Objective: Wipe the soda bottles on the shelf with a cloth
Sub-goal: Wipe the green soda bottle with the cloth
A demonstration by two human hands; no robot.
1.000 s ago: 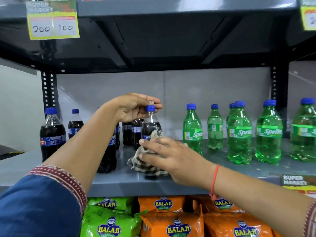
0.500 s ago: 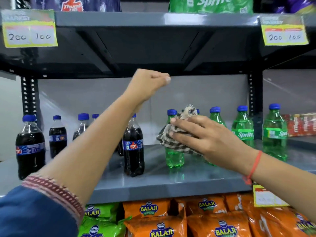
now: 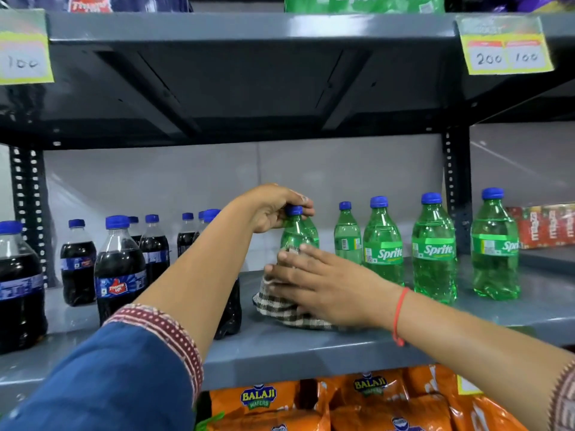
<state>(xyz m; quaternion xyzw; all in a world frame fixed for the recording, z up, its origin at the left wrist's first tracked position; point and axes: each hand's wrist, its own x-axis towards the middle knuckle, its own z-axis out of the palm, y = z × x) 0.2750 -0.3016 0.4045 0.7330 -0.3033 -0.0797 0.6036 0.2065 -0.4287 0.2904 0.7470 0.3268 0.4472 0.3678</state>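
A green Sprite bottle (image 3: 295,236) with a blue cap stands upright on the grey shelf (image 3: 311,353), leftmost of its row. My left hand (image 3: 273,209) grips it by the cap and neck. My right hand (image 3: 320,287) presses a checked cloth (image 3: 280,309) against the bottle's lower body, hiding its label and base. More Sprite bottles (image 3: 434,253) stand in a row to the right. Dark cola bottles (image 3: 119,265) with blue caps fill the shelf's left side.
The upper shelf (image 3: 249,29) hangs low overhead, with price tags (image 3: 504,46) on its edge. Orange wafer bags (image 3: 373,399) lie on the shelf below. Perforated uprights (image 3: 455,188) frame the back corners. Red packs (image 3: 541,228) sit far right.
My left hand came down from mid-air and closed on the green bottle's cap. My right hand slid the cloth down from the bottle's top to its lower body. The view shifted right.
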